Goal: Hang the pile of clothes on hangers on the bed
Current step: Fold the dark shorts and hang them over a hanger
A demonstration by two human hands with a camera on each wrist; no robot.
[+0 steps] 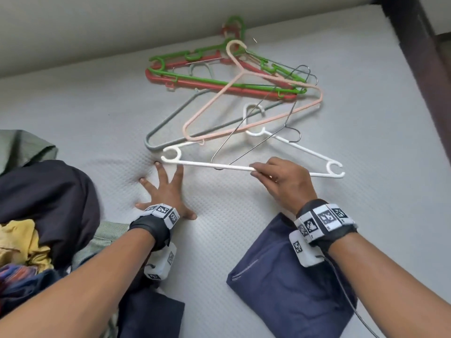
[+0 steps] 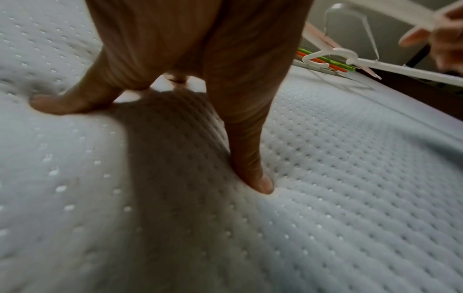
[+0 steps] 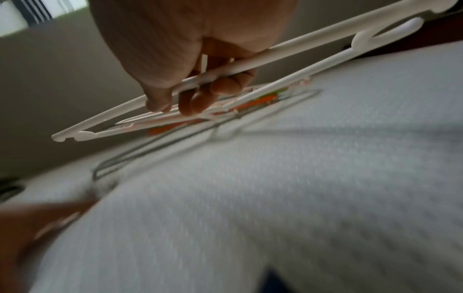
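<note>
the mattress (image 1: 244, 228) is white with a dotted quilted cover; a pale wall (image 1: 97, 32) runs along its far edge and a dark frame post (image 1: 419, 57) stands at the far right corner. the clothes pile (image 1: 36, 215), dark, yellow and striped fabrics, lies at the left edge, with a green-grey cloth (image 1: 22, 147) behind it. a folded navy garment (image 1: 288, 289) lies flat below the right wrist. the hanger heap (image 1: 231, 81), green, red, pink, grey and wire hangers, lies overlapped near the wall. the left hand (image 1: 166, 189) is spread flat, fingers straight and wide apart, pressing into the mattress and denting it; it holds nothing. the right hand (image 1: 280, 179) has thumb and fingers curled around the bottom bar of the white hanger (image 1: 219, 166). the right wrist view shows that bar lifted clear of the mattress. the white hanger sits at the near edge of the heap, its top under the pink and wire hangers. its left end lies just beside the left fingertips (image 1: 157, 163).
</note>
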